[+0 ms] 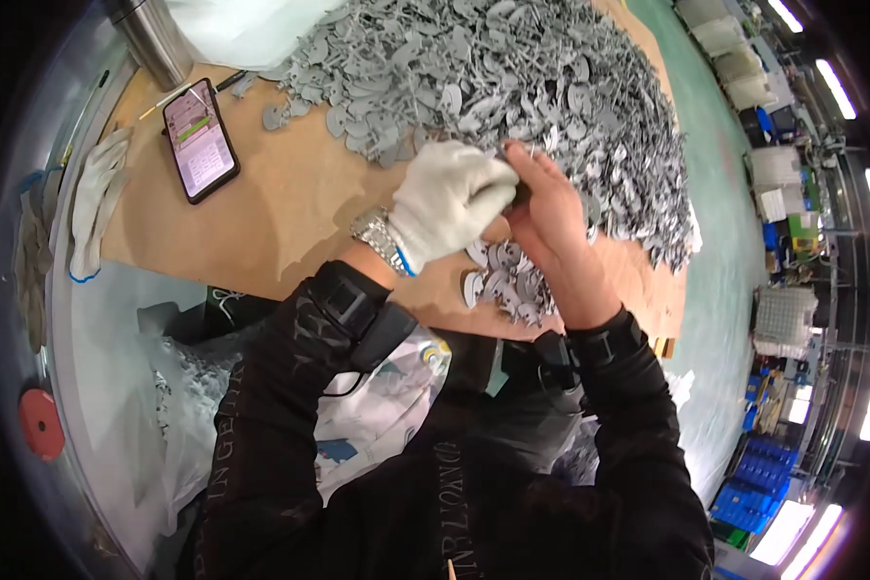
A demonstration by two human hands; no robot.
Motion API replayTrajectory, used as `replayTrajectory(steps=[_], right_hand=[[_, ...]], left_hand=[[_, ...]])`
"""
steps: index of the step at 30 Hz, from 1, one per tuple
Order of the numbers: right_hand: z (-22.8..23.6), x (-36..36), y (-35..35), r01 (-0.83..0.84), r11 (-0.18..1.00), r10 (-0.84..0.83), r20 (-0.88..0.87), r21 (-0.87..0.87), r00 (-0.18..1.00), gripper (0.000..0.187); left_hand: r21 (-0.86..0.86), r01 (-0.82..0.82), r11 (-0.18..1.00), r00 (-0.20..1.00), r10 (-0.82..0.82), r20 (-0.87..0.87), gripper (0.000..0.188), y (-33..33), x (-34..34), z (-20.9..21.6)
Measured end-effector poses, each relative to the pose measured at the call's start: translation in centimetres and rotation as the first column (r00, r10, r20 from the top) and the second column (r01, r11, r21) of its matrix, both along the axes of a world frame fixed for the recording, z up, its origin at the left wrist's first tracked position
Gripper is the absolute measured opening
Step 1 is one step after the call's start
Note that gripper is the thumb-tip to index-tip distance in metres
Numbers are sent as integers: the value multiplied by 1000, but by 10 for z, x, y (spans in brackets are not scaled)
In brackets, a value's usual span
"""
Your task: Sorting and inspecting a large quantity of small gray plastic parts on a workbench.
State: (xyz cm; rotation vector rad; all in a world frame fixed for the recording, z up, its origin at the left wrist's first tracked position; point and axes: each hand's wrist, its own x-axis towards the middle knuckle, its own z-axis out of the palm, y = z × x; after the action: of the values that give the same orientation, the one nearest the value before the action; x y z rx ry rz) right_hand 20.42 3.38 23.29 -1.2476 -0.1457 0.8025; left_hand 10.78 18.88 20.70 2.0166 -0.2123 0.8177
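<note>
My left hand [449, 198] wears a white knit glove and a metal wristwatch [379, 237]. My right hand [551, 208] is bare. Both meet over the brown cardboard-covered table [290, 208], fingers closed together on a small grey plastic part [512, 155] at the near edge of a big heap of grey moulded parts [532, 77]. A few separated grey pieces [512, 280] lie on the table just under my wrists. The held part is mostly hidden by my fingers.
A smartphone [200, 140] with a lit screen lies at the left of the table, beside a steel cylinder [155, 39]. A spare white glove [92, 203] hangs off the left edge. A clear plastic bag [193, 406] holding grey parts sits below; a red disc [42, 422] lies lower left.
</note>
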Motion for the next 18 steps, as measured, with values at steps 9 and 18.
replayTrajectory(steps=[9, 18], right_hand=[[30, 0, -81, 189, 964, -143, -239, 185, 961, 21], [14, -88, -351, 499, 865, -478, -216, 51, 851, 26]], left_hand=[[-832, -213, 512, 969, 218, -114, 17, 13, 13, -2], [-497, -326, 804, 940, 331, -82, 21, 10, 20, -28]])
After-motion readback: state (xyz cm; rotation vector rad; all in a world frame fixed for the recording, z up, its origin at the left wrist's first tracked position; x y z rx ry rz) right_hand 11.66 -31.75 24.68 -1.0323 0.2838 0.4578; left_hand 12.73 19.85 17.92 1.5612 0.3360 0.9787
